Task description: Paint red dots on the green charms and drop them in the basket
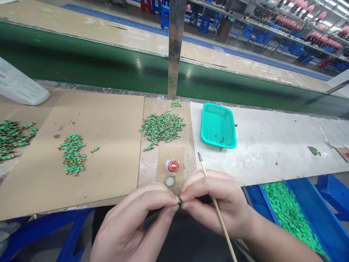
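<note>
In front of my body, my left hand (139, 218) and my right hand (220, 200) meet fingertip to fingertip. Between them is a tiny green piece (180, 201), mostly covered by the fingers; the left thumb and forefinger pinch it, and the right fingertips touch its other side. A thin paintbrush (225, 230) with a pale wooden handle is also held in my right hand, its dark tip pointing up and away. Just beyond the fingers lie a small round cap (170, 181) with pale contents and a blob of glossy red paint (173, 166).
Behind the paint is a heap of small green-and-gold pieces (162, 127), with another pile (72, 154) to its left. A turquoise basket (232, 142) holding a few dark bits stands right of centre. A metal post (174, 51) rises behind. Green discs (291, 214) fill a blue bin at lower right.
</note>
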{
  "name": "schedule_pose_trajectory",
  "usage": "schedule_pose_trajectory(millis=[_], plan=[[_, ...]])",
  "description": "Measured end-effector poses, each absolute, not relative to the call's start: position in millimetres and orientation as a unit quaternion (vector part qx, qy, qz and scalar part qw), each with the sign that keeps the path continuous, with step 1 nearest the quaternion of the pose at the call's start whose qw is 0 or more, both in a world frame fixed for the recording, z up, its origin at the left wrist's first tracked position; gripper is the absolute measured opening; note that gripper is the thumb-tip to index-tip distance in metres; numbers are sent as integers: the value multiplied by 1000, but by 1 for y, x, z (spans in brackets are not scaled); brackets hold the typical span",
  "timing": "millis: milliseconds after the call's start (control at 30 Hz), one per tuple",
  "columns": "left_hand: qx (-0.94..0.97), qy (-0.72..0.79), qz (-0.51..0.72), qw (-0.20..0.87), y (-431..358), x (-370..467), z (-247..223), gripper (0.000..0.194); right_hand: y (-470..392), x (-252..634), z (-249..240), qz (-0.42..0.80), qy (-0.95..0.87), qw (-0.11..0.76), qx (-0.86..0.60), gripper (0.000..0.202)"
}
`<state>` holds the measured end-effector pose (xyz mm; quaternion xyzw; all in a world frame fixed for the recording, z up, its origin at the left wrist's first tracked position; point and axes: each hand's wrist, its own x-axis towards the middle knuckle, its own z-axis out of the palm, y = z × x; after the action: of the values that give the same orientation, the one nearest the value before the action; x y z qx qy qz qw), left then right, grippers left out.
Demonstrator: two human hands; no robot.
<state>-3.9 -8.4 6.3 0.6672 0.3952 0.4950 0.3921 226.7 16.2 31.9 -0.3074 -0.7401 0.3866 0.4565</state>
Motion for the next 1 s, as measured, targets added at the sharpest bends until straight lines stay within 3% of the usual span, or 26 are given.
schedule_pose_trajectory(millis=[200, 400, 667, 1000], plan=[[673, 420, 478, 377, -13, -3, -1, 30, 17, 227, 29, 400, -725, 460, -321, 10], [630, 454, 453, 438, -8, 3, 5, 23, 20, 224, 25, 448, -679, 463, -352, 8], [488, 482, 429, 588, 2, 12, 17, 12, 15, 217, 26, 658, -469, 434, -398, 20], [538, 453, 424, 570, 2, 4, 18, 13, 10, 216, 32, 682, -440, 430, -395, 17]])
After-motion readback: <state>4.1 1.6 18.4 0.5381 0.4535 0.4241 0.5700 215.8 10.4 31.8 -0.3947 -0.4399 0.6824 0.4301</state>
